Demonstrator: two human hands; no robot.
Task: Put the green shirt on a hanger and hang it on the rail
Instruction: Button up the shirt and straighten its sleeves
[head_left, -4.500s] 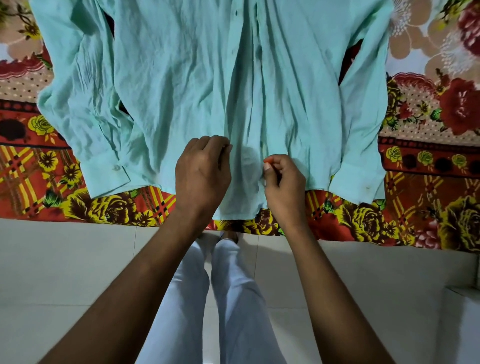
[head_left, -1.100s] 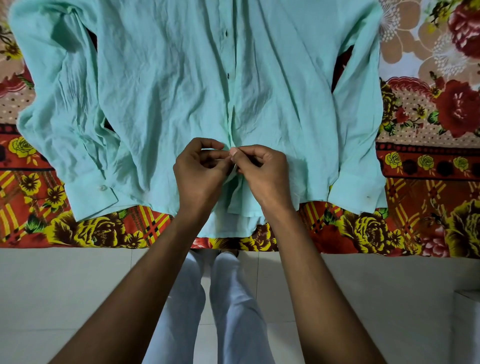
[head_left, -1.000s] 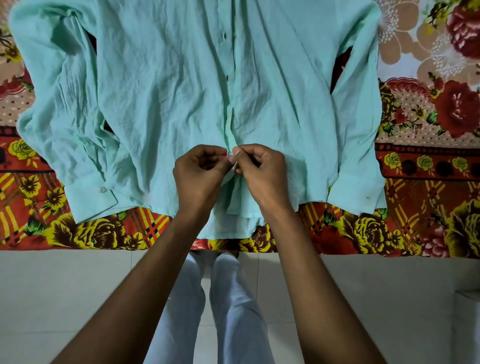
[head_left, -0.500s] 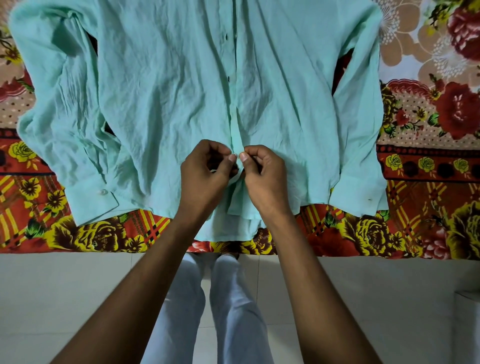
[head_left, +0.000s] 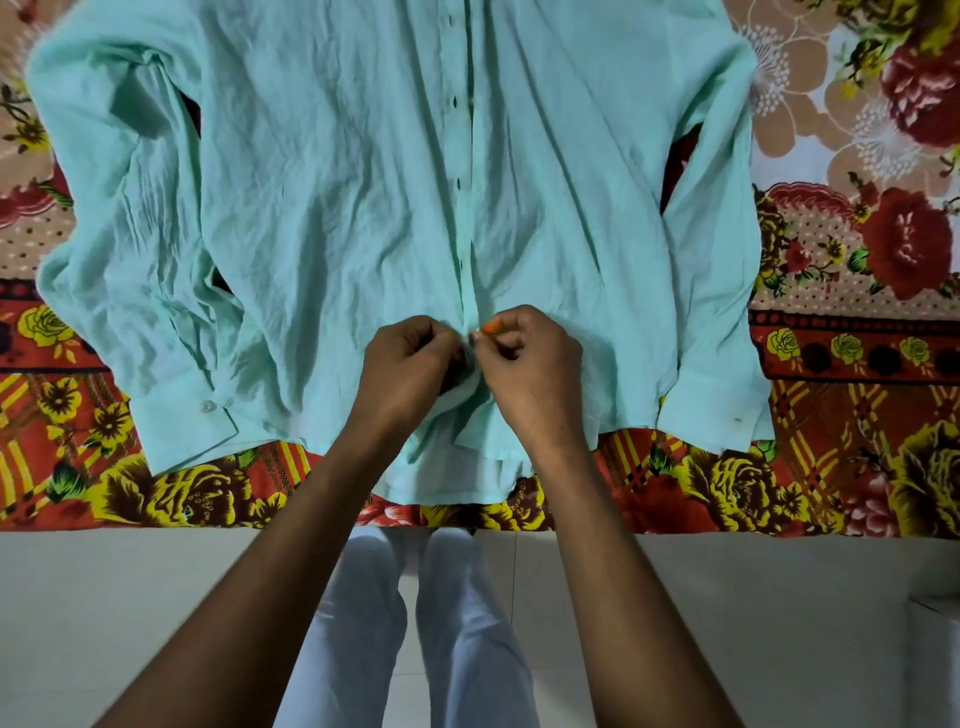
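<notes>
The green shirt (head_left: 322, 208) lies flat, front up, on a flowered bed cover (head_left: 857, 312), its hem toward me and both sleeves spread at the sides. Dark buttons run down the closed front placket. My left hand (head_left: 410, 369) and my right hand (head_left: 530, 369) meet at the lower end of the placket, each pinching one edge of the cloth between thumb and fingers. Below my hands the two front panels hang apart. No hanger and no rail are in view.
The bed's near edge runs across the frame just beyond my legs in pale trousers (head_left: 415, 634). A light tiled floor (head_left: 130, 613) lies below it. A pale box-like corner (head_left: 935, 665) shows at the lower right.
My hands came together on the placket and have crept slightly lower along it, still pinching the cloth. The view has shifted a little; the shirt lies as before.
</notes>
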